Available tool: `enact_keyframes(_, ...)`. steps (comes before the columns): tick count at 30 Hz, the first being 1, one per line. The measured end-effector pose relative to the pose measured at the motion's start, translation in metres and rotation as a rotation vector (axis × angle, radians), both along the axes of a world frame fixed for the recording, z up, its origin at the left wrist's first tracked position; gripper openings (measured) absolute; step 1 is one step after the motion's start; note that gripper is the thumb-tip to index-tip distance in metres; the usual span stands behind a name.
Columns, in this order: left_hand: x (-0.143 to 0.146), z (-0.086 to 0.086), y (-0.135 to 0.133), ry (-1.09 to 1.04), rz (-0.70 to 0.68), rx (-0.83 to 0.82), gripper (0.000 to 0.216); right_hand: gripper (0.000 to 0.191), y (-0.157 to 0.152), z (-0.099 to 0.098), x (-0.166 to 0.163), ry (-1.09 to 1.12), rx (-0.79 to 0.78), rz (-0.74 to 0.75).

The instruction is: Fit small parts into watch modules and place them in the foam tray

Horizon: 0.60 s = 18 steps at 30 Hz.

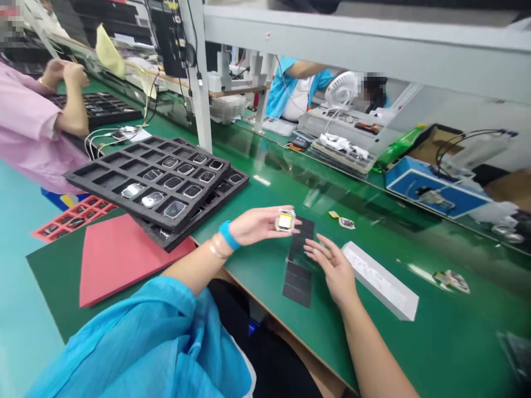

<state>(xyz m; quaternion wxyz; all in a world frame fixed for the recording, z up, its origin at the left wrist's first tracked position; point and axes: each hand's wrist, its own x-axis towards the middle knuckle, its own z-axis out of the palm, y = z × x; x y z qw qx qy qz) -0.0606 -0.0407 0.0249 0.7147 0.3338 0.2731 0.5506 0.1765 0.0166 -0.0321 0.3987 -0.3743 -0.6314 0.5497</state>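
My left hand (259,224) pinches a small square device with a yellow face (285,220) above the green bench. My right hand (332,265) lies just to the right with its fingers stretched out, the fingertips resting on a strip of black rectangular pads (299,271) that lies on the bench. It holds nothing. A blue band sits on my left wrist.
Two stacked black foam trays (108,179) with several small devices in their pockets lie to the left, beside a red foam sheet (116,254). A white bar-shaped block (379,280) lies right of my right hand. Small parts (346,223) lie beyond. A person in pink works at far left, another across the bench.
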Motion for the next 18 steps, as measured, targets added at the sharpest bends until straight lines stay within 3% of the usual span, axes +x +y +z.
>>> enact_keyframes(3, -0.059, 0.022, -0.035, 0.226, 0.258, 0.062, 0.062, 0.048, 0.001, -0.004, 0.001, -0.067, 0.025, -0.082)
enact_keyframes(6, -0.129, 0.041, -0.043, 0.855, 0.701, 0.177, 0.066, 0.046, 0.006, -0.006, 0.003, -0.133, 0.063, -0.144)
enact_keyframes(8, -0.177, 0.050, -0.031, 1.326, 0.957, 0.176, 0.064, 0.045, 0.018, -0.002, 0.004, -0.221, 0.129, -0.135)
enact_keyframes(9, -0.199, 0.053, -0.021, 1.531, 1.023, 0.126, 0.062, 0.044, 0.028, 0.002, 0.003, -0.286, 0.182, -0.123)
enact_keyframes(11, -0.237, 0.057, 0.000, 1.845, 1.039, -0.081, 0.059, 0.038, 0.057, 0.015, 0.001, -0.458, 0.316, -0.119)
enact_keyframes(13, -0.264, 0.058, 0.020, 1.972, 0.973, -0.277, 0.056, 0.031, 0.090, 0.033, -0.003, -0.662, 0.419, -0.166)
enact_keyframes(16, -0.280, 0.055, 0.034, 1.985, 0.854, -0.431, 0.050, 0.032, 0.134, 0.058, -0.006, -0.924, 0.359, -0.303)
enact_keyframes(18, -0.281, 0.054, 0.034, 2.008, 0.760, -0.523, 0.045, 0.035, 0.153, 0.067, 0.000, -0.969, 0.288, -0.383)
